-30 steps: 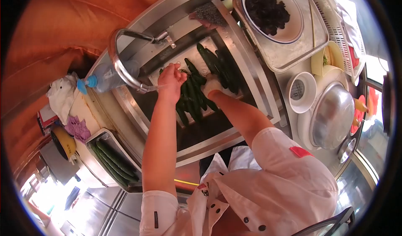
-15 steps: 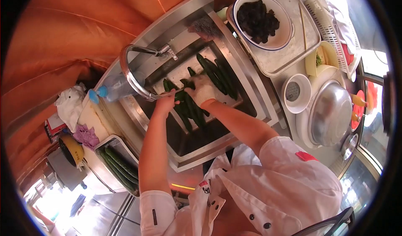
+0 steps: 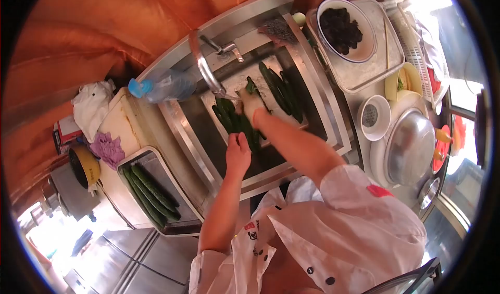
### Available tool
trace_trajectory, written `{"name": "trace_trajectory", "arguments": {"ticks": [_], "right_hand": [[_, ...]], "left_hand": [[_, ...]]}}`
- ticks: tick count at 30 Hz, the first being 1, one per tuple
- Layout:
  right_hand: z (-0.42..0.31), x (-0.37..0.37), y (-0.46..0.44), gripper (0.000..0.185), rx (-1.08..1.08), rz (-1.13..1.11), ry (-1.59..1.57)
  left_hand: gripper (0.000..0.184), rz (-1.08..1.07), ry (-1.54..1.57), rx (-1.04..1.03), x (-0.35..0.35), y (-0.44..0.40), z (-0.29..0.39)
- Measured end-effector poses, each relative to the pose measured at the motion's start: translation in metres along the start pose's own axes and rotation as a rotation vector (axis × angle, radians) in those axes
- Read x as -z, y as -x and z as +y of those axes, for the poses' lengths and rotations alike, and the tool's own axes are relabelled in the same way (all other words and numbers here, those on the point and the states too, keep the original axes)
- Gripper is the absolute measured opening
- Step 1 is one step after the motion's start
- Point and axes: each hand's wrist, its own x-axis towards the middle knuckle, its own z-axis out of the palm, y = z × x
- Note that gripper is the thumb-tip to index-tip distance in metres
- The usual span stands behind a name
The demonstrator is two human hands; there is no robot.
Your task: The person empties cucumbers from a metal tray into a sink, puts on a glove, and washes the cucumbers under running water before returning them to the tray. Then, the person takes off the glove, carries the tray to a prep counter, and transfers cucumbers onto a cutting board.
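Several dark green cucumbers lie in the steel sink (image 3: 333,132), on a light metal tray in the basin. One group of cucumbers (image 3: 281,93) is to the right of my hands and another group of cucumbers (image 3: 223,114) is to the left. My right hand (image 3: 251,105), in a pale glove, is closed around a cucumber below the faucet (image 3: 208,77). My left hand (image 3: 238,149) is bare, lower and nearer to me, its fingers curled at the near end of that cucumber. Part of the cucumber is hidden under the glove.
A clear plastic bottle (image 3: 169,85) with a blue cap lies at the sink's left. More cucumbers sit in a metal tray (image 3: 190,205) at lower left. To the right are a bowl of black pieces (image 3: 341,31), a white bowl (image 3: 383,119) and a domed metal lid (image 3: 411,148).
My left hand has drawn back towards me, away from the faucet. My gloved right hand has shifted slightly left over the cucumbers. The whole view has shifted somewhat.
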Motion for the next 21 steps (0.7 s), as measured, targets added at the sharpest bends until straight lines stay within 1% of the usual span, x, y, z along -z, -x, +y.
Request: {"name": "trace_trajectory", "arguments": {"ticks": [1,2,3,5,6,7,8,9,11,12,13,15,16,17,18,19,21], "right_hand": [[0.012,-0.016,0.032,0.051,-0.041,-0.055,0.074],[0.028,-0.034,0.055,0.057,-0.017,0.035,0.138],[0.067,-0.036,0.027,0.059,0.037,0.220,0.258],[0.057,-0.018,0.018,0.040,0.035,-0.029,0.139],[0.043,-0.004,0.004,0.039,0.024,0.001,-0.001],[0.025,0.009,-0.013,0.039,0.016,0.033,-0.142],[0.000,0.013,-0.013,0.040,0.003,0.089,-0.200],[-0.006,0.005,0.006,0.040,-0.001,0.090,-0.199],[-0.011,-0.013,0.041,0.040,0.123,0.103,0.044],[0.006,-0.014,0.041,0.042,0.064,0.032,0.041],[0.012,-0.028,0.063,0.041,-0.043,0.013,0.002],[0.022,-0.035,0.081,0.037,-0.143,0.009,-0.234],[0.020,-0.031,0.071,0.037,-0.141,0.004,-0.224],[0.022,-0.023,0.059,0.035,-0.088,0.001,-0.210],[0.024,-0.016,0.051,0.033,-0.044,-0.003,-0.199],[0.011,-0.011,0.046,0.034,-0.037,-0.014,-0.205],[-0.003,-0.021,0.052,0.031,-0.037,0.002,-0.094]], "left_hand": [[0.039,0.055,-0.009,0.019,-0.003,-0.010,-0.004],[0.041,0.131,0.045,-0.003,-0.003,-0.029,-0.019],[0.041,0.141,0.051,0.001,0.001,-0.026,-0.020],[0.042,0.018,0.056,0.084,0.010,-0.010,-0.019],[0.041,0.025,0.033,0.038,0.013,0.013,-0.015],[0.041,0.027,0.038,0.046,0.012,0.027,-0.015],[0.041,-0.024,0.080,0.097,0.011,0.040,-0.017],[0.041,-0.078,0.119,0.143,0.012,0.046,-0.019],[0.040,-0.063,0.123,0.154,0.002,0.030,-0.028],[0.039,-0.002,0.130,0.116,0.000,0.020,-0.028],[0.038,0.055,0.131,0.084,0.001,0.019,-0.030],[0.038,0.066,0.119,0.086,0.003,0.023,-0.029],[0.038,0.080,0.107,0.088,0.003,0.023,-0.027],[0.038,0.083,0.107,0.101,0.004,0.031,-0.029],[0.038,0.037,0.103,0.096,0.007,0.044,-0.032],[0.039,-0.005,0.100,0.082,0.010,0.053,-0.035],[0.037,0.009,0.095,0.070,0.014,0.063,-0.039]]}}
